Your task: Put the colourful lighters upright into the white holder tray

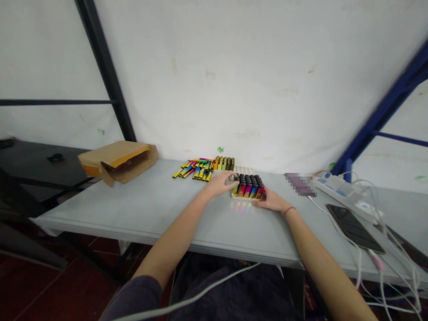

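Observation:
A white tray (pixel 243 197) stands on the table, packed with several rows of upright, colourful lighters (pixel 248 190) with black tops. My left hand (pixel 221 183) is at the tray's left side, its fingers curled against the lighters there. On the opposite side, my right hand (pixel 272 200) grips the right end, thumb by the tray's lower front edge. Some fingertips of both hands are hidden by the lighters. Just behind and left, yellow and orange lighters (pixel 224 163) stand in a block. Loose multicoloured lighters (pixel 195 169) lie left of that block.
An opened brown cardboard box (pixel 117 160) lies at the table's left. A white tray (pixel 244 170) sits near the wall. On the right are a dark phone (pixel 355 228), a blurred-out purple phone-like object (pixel 300 184), a white power strip (pixel 347 196) and tangled white cables.

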